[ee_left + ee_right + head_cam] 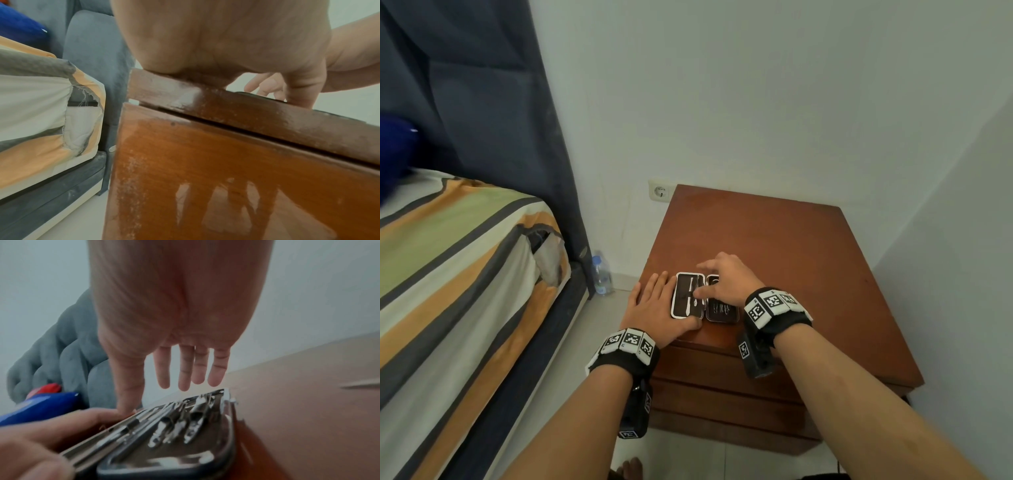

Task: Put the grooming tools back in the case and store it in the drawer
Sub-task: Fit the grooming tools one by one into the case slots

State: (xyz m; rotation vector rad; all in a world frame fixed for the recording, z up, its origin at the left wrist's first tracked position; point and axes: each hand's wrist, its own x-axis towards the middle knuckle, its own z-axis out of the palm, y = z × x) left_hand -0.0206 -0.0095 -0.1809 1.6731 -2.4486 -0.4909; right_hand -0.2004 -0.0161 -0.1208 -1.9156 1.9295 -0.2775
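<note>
Bedside brown cabinet (808,246) top, near its front edge: case (703,298) lying open, rigid, likely light, slick metal tools (176,426) strapped inside; left hand (654,308) spread flat against case's left edge, right hand (726,277) spread, fingertips on hinge; best gripped by the rims

— What's on the wooden nightstand (774,240)?
— An open case (703,298), flat near the front edge, metal tools in both halves. The left hand (657,308) lies flat on the top just beside it.
— And the floor (585,342)?
— A plastic bottle (601,274) stands by the wall.
</note>
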